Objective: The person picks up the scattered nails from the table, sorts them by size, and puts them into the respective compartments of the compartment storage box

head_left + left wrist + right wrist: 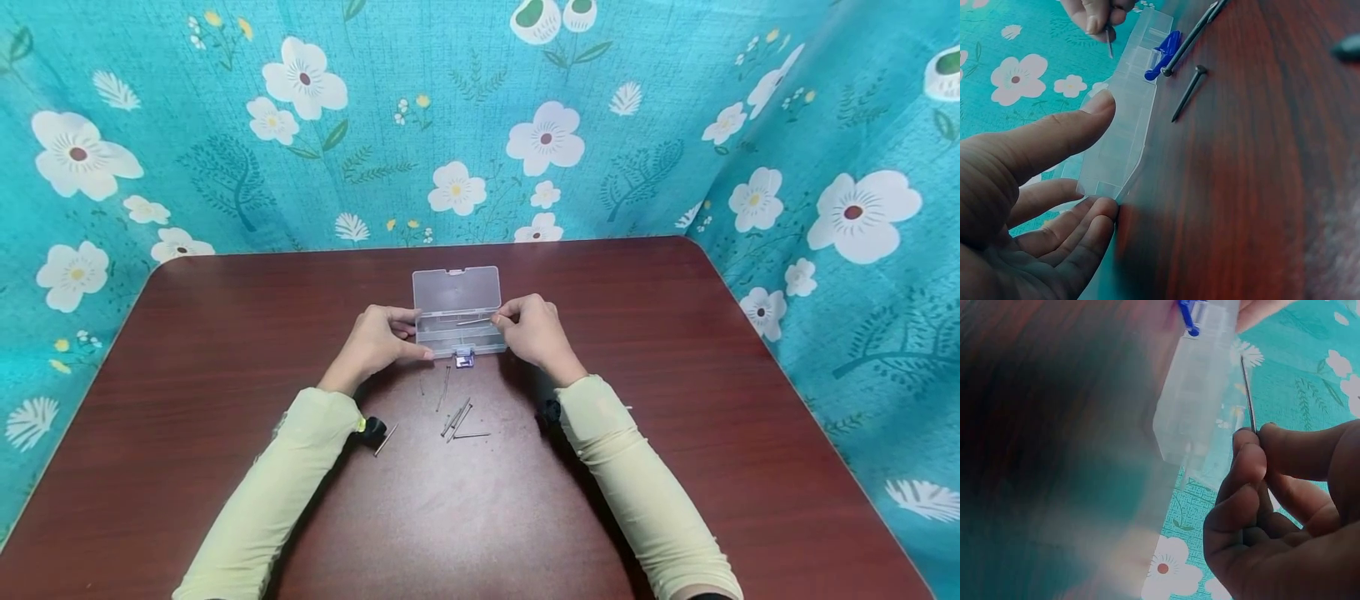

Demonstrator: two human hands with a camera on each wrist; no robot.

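A clear plastic box (442, 344) with compartments stands on the table, its lid (456, 293) raised at the back. A blue latch (464, 361) hangs at its front edge. My left hand (375, 340) grips the box's left end, thumb at the front and fingers behind. Above the box's right part, my right hand (534, 333) pinches a nail (1248, 394) between thumb and fingertips. That nail points left over the compartments. In the left wrist view, a short nail (1190, 94) and a longer one (1189, 40) lie beside the box.
Several loose nails (459, 419) lie on the dark wooden table (225, 350) in front of the box. Another nail (386, 440) rests by the left wrist's black camera (372, 430). A flowered blue curtain (420, 100) hangs behind the table and along its right side.
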